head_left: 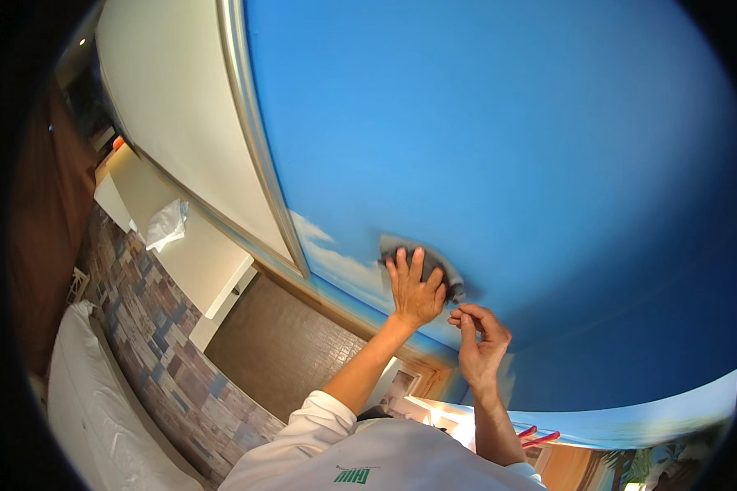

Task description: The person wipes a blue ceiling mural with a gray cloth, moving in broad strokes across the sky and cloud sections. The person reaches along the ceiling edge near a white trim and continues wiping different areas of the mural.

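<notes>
A blue wall surface (434, 123) with painted white clouds fills the upper right. My left hand (418, 290) lies on it with its fingers spread. Under those fingers is a thin dark grey piece, cloth-like (397, 243), pressed against the blue. Its lower right end is bunched close to my right hand, and my palm and fingers hide much of it. Just below and to the right, my right hand (480, 340) is closed in a pinch, thumb against forefinger. Whatever sits between those fingertips is too small to make out.
A metal-trimmed edge (262, 155) borders the blue on the left, beside a cream panel (172, 90). Further left are a pale desk (192, 262) with a white crumpled bag (168, 225) on it, a brown seat-like surface (282, 344), and a bed with white bedding (98, 409).
</notes>
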{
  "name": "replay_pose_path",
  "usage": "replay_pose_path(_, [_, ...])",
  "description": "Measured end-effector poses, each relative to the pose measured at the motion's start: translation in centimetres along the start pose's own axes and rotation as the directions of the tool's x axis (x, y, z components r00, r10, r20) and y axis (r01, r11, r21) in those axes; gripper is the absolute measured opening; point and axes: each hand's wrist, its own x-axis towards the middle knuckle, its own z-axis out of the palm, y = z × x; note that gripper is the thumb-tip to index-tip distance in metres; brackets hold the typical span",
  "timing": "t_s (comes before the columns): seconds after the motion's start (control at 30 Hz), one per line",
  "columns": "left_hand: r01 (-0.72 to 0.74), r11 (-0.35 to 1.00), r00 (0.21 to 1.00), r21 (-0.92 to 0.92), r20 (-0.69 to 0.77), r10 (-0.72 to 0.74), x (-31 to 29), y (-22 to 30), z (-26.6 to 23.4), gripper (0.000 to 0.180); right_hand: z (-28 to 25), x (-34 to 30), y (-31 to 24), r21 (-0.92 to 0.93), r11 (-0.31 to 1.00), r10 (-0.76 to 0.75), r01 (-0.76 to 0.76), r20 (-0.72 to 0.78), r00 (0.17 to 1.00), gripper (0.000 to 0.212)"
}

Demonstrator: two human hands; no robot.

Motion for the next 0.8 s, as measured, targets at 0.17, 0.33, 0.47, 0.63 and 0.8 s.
replay_pose_path(0.17, [0.013, 0.999, 0.999, -0.034, -0.037, -0.014, -1.7, -1.0, -0.2, 0.034, 0.9, 0.4, 0.2, -0.024, 0.999, 0.033, -0.031, 0.088, 0.996, 0.013])
replay_pose_path(0.33, [-0.058, 0.998, 0.996, -0.031, -0.07, 0.055, 8.9, -3.4, -3.3, 0.042, 2.0, 0.9, -0.4, 0.051, 0.998, 0.028, -0.031, 0.057, 0.998, 0.012])
replay_pose_path(0.47, [-0.109, 0.994, 0.985, -0.012, -0.136, 0.106, 9.8, -5.2, -3.1, 0.055, 3.3, 1.8, -0.9, 0.098, 0.995, -0.041, 0.031, 0.103, 0.994, 0.013])
replay_pose_path(0.63, [0.121, 0.992, 0.99, 0.023, -0.082, -0.119, -0.3, -7.0, -2.3, 0.048, 4.3, 1.7, -0.2, 0.105, 0.994, -0.041, 0.022, 0.177, 0.983, 0.013])
replay_pose_path(0.8, [0.483, 0.86, 0.848, -0.164, -0.154, -0.506, -0.4, -5.8, -1.7, 0.056, 4.4, 1.2, 1.0, 0.051, 0.998, 0.013, -0.027, 0.259, 0.966, 0.012])
